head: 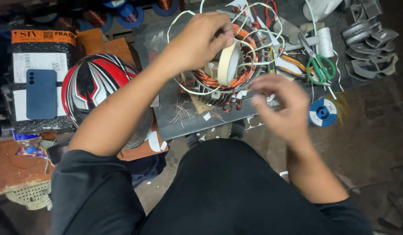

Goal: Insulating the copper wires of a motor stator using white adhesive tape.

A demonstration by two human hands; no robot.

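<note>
The left hand [201, 41] is curled around a roll of cream masking tape [228, 63], thumb and fingers pinching the ring so that it stands on edge. The roll hangs right over a motor stator [219, 82], whose orange copper windings and white lead wires [258, 39] sit just under and beyond that hand. The stator rests on a dark metal plate [175, 122] between the two hands, with snippets of copper wire and white paper scraps scattered on the plate on the near side of the left hand.

The right hand [280, 104] hovers beside the stator, a little nearer to the person than the left hand. It is blurred; the fingers look loosely bent and drawn toward the thumb, but whether they pinch a tape end cannot be told.

Beyond the right hand lie green-handled scissors [319, 67], and past them a spool of white string [325, 41]. Just outside the right hand, on the floor, lies a small blue wire spool [322, 112]. Farther out on that side is a heap of grey metal brackets [369, 48].

Outside the left forearm lies a red, white and black helmet [94, 85]. Beyond it a dark blue phone [41, 93] lies on a black parcel [40, 48]. Past the left hand, at the far edge, are blue spools of copper wire [129, 13].
</note>
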